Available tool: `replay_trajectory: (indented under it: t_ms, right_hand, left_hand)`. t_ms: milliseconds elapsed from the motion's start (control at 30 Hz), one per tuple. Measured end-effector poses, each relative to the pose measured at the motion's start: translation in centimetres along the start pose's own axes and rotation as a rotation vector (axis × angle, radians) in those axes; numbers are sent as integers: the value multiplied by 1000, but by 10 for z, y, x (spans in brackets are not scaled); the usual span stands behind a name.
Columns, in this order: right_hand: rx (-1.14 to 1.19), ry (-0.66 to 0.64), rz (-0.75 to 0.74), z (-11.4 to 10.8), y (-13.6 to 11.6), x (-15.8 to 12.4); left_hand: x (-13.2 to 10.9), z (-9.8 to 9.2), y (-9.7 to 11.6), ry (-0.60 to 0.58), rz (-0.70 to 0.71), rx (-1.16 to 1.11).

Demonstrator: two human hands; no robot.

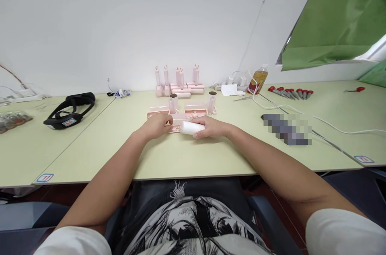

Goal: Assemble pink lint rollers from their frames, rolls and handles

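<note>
My right hand [209, 127] is closed around the right end of a white roll [193, 128], shaped like a lint-roller sleeve, which lies almost level. My left hand [158, 125] curls its fingers at the left end of a shallow pink case [174, 128], just left of the roll. The roll and my fingers hide part of this case. Just behind my hands are two more open pink cases, one on the left [150, 114] and one on the right [196, 114]. A small tube [172, 104] and another tube [211, 103] with dark round tops stand beside them.
Pink handled pieces and cases [181, 86] stand along the wall. A drink bottle [258, 79], white cables [277, 106] and red-handled screwdrivers [289, 93] are on the right, with a blurred dark object [285, 128] nearer. A black headset [70, 112] lies on the left.
</note>
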State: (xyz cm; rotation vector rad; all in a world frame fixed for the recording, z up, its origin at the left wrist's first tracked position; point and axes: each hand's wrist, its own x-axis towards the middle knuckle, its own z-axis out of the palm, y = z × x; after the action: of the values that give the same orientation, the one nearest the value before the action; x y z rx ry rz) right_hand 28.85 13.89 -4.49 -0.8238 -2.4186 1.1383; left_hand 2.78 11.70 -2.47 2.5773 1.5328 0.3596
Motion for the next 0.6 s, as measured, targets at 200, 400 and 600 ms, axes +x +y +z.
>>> replay_trajectory:
  t_ms: [200,400,600]
  right_hand:
    - [-46,-62,40,2,-7,-2]
    - [-75,15,-4,-2,-6,-1]
    - [-51,-3,8,-3,-4,-3]
  left_hand:
    - [-2,0,3,174,62,-168]
    - [-9,0,13,196,302,-403]
    - [-7,2,13,164,372,-421]
